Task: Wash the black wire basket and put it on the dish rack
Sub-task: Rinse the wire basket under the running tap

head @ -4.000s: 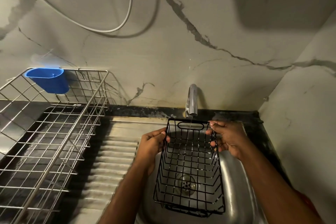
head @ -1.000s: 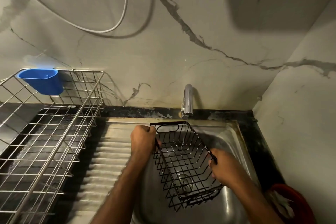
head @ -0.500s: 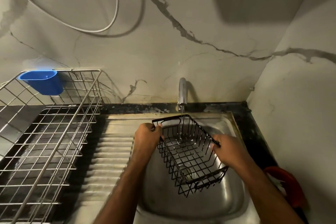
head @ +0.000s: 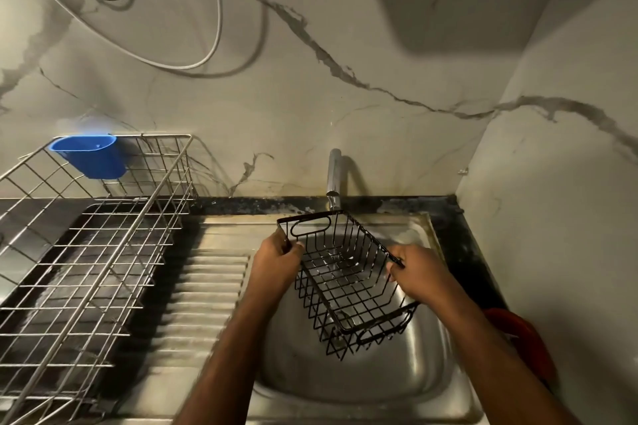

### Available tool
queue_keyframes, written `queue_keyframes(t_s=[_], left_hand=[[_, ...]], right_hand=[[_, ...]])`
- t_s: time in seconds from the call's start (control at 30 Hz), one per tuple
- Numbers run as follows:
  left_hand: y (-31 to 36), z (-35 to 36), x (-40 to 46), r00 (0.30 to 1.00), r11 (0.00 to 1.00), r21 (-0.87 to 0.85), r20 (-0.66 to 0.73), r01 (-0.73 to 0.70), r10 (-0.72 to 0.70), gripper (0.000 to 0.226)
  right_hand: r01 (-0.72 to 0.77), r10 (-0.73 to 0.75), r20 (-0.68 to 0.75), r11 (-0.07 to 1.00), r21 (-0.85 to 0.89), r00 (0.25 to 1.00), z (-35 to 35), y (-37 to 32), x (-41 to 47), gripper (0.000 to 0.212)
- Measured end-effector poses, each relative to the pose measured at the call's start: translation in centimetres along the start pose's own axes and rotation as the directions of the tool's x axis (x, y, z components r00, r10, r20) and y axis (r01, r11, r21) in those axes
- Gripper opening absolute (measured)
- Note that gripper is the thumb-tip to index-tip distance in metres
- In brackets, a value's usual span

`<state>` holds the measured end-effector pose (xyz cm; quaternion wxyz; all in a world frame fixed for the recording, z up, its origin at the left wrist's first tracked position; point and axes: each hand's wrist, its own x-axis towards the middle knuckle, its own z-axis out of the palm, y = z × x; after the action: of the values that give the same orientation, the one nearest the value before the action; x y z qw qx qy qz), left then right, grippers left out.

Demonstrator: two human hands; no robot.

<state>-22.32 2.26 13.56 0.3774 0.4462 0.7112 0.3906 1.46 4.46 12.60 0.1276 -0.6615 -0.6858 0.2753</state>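
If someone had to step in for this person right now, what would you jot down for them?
Left hand grips the black wire basket at its left rim; right hand grips the right rim.
Basket is held tilted over the sink, its far end under the tap.
Dish rack stands to the left, holding only a blue cup hung on its back rim.
Done: rinsing is under way. Left: finish rinsing, set the basket on the rack.

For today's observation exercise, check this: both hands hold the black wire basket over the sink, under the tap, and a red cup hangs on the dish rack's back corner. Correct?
One detail is wrong: the cup on the dish rack is blue, as the head view shows. Everything else stands.
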Motion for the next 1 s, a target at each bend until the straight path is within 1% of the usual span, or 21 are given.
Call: queue_keyframes(t_s=[0.17,0.27,0.37,0.43,0.6,0.77,0.93,1.0], left_hand=[[0.9,0.2,-1.5,0.996,0.995,-0.038,0.021,-0.088,0.089,0.024],[1.3,0.2,-2.1,0.991,0.99,-0.055,0.024,-0.129,0.13,0.009],[1.3,0.1,-2.2,0.99,0.988,-0.061,0.012,-0.139,0.14,0.013],[1.3,0.0,-2.2,0.99,0.989,-0.048,-0.01,-0.142,0.142,0.009],[0.7,-0.4,-1.9,0.987,0.988,-0.015,-0.036,-0.156,0.156,0.009],[-0.1,-0.7,-2.1,0.989,0.99,-0.009,-0.029,-0.144,0.143,0.009],[-0.5,-1.2,-2.8,0.99,0.991,-0.01,-0.045,-0.131,0.13,0.022],[-0.9,-1.5,-3.0,0.991,0.992,-0.015,-0.05,-0.123,0.122,0.018]], right_hand=[[0.007,-0.006,-0.04,0.999,0.038,0.999,-0.4,0.7,-0.1,0.022],[0.009,-0.006,-0.046,0.998,0.057,0.999,-0.4,1.1,-0.1,0.027],[0.011,-0.007,-0.053,0.997,0.077,0.999,-0.4,1.1,-0.3,0.031],[0.01,-0.005,-0.054,0.996,0.088,0.999,-0.5,0.9,-0.6,0.031],[0.027,-0.022,-0.056,0.995,0.092,0.998,-0.7,0.5,-1.1,0.026],[0.022,-0.018,-0.053,0.997,0.075,0.998,-0.5,0.5,-1.3,0.025],[0.029,-0.026,-0.043,0.998,0.064,0.999,-0.3,0.1,-1.5,0.034],[0.025,-0.023,-0.036,0.998,0.061,0.999,-0.1,-0.1,-1.4,0.036]])
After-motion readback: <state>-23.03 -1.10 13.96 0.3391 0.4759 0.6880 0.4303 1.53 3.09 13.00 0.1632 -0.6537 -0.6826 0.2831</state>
